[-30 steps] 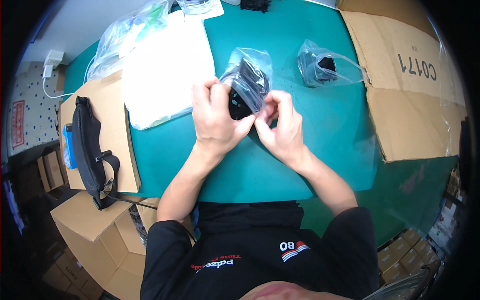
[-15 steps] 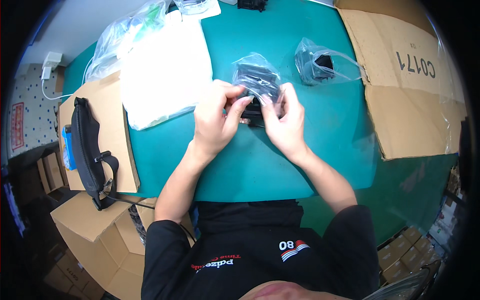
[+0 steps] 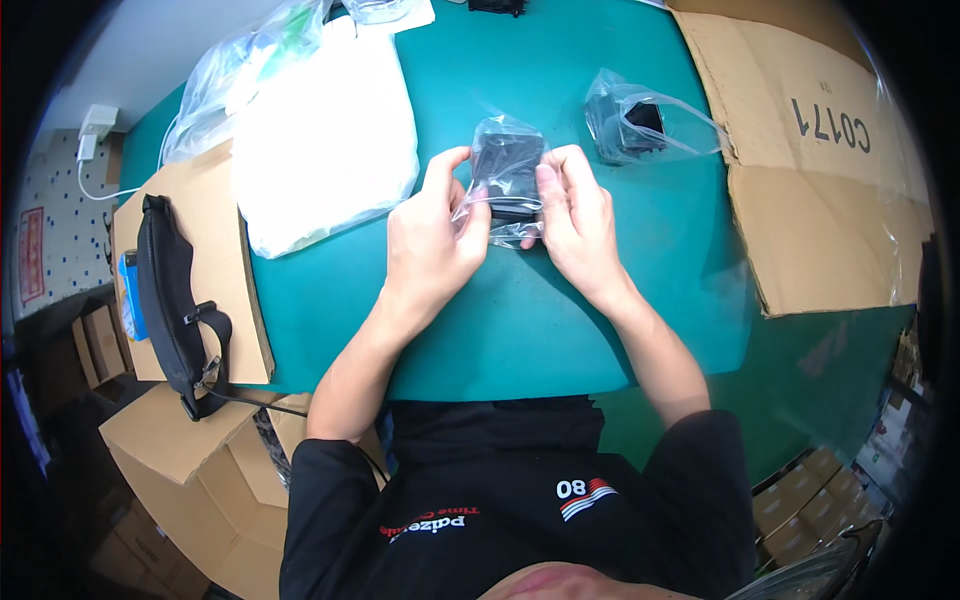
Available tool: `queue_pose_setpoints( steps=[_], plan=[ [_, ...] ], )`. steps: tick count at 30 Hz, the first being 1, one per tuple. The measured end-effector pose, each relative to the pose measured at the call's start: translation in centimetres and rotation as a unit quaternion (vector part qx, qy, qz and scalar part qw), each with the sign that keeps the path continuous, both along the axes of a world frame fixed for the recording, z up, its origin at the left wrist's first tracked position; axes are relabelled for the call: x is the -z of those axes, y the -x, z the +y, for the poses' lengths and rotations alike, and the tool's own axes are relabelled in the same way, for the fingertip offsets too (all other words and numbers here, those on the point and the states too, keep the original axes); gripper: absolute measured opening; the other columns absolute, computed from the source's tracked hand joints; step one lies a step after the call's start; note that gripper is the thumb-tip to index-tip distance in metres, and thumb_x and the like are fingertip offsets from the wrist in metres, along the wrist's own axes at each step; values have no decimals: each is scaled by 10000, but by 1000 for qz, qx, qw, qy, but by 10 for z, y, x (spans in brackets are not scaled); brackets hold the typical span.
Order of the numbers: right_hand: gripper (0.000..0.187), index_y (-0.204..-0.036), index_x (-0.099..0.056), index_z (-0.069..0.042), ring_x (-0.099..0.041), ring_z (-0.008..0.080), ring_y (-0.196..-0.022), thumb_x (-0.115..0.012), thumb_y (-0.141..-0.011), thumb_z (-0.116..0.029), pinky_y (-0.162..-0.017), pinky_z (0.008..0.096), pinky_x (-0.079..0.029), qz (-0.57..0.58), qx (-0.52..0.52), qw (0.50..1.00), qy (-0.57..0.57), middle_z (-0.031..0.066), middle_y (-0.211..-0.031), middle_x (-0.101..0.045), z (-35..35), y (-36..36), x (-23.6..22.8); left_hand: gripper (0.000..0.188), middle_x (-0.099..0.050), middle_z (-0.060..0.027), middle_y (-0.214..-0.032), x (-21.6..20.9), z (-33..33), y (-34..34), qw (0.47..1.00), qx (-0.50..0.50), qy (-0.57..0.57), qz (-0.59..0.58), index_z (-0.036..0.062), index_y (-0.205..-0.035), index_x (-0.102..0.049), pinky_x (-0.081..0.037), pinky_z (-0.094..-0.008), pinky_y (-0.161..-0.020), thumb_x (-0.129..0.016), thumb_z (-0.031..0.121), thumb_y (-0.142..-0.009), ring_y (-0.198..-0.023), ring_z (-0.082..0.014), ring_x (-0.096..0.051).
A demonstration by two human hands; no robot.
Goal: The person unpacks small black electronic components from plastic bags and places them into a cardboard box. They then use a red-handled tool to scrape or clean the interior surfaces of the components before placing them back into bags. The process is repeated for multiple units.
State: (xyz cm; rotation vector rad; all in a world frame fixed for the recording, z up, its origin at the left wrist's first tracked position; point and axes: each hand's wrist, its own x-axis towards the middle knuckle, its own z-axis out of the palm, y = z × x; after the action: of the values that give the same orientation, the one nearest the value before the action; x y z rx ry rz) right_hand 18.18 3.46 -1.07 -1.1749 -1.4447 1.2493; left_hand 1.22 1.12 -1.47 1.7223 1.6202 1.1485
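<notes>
Between my two hands is a black boxy part (image 3: 508, 165) inside a clear plastic bag (image 3: 507, 126). My left hand (image 3: 438, 225) grips the bag's left side, thumb on the front near its lower corner. On the right side my right hand (image 3: 578, 215) holds it, thumb pressed along the edge and fingers curled behind. The bag's lower end hangs loose just below the black part. Farther right on the table lies another clear bag (image 3: 608, 118) with a black part (image 3: 643, 125) in it, its mouth spread toward the carton.
A green table (image 3: 480, 330) lies under my hands. White plastic bags (image 3: 325, 140) fill its left side, beside a black waist bag (image 3: 172, 290) on cardboard (image 3: 235, 300). An open carton (image 3: 820, 180) stands at right. Another open box (image 3: 200, 480) sits below the table at left.
The bag has been drawn down over the black part, which now sits fully inside and turned upright. My hands have shifted from its lower end to its two sides.
</notes>
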Motion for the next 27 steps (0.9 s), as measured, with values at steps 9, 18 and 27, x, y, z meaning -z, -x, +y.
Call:
queue_pose_setpoints(
  steps=[9, 18, 27],
  plan=[
    [476, -1295, -650, -58, -637, 165, -715, -448, -884, 72, -685, 308, -552, -83, -99, 991, -46, 103, -865, -643, 0, -21, -27, 300, -497, 9, -621, -8, 7, 26, 1000, -10, -9, -16, -31, -1215, -613, -380, -263, -537, -627, -30, -916, -553, -75, -460],
    [391, -1167, -680, -8, -578, 145, -709, -771, -821, -165, -646, 279, -518, -156, -75, 973, -151, 67, -834, -615, 11, -31, -33, 330, -632, -13, -868, -34, 6, 43, 925, 119, 210, -292, -13, -1314, -604, -502, -214, -631, -608, 53, -990, -702, -66, -575],
    [185, -852, -615, -16, -543, 180, -621, -770, -862, -116, -546, 327, -446, -199, -47, 967, -153, 78, -748, -563, 17, -26, -8, 417, -678, -105, -1088, -28, 4, 30, 935, 170, 73, -303, -37, -1294, -648, -552, -270, -768, -724, 10, -887, -889, -133, -638]
  ],
)
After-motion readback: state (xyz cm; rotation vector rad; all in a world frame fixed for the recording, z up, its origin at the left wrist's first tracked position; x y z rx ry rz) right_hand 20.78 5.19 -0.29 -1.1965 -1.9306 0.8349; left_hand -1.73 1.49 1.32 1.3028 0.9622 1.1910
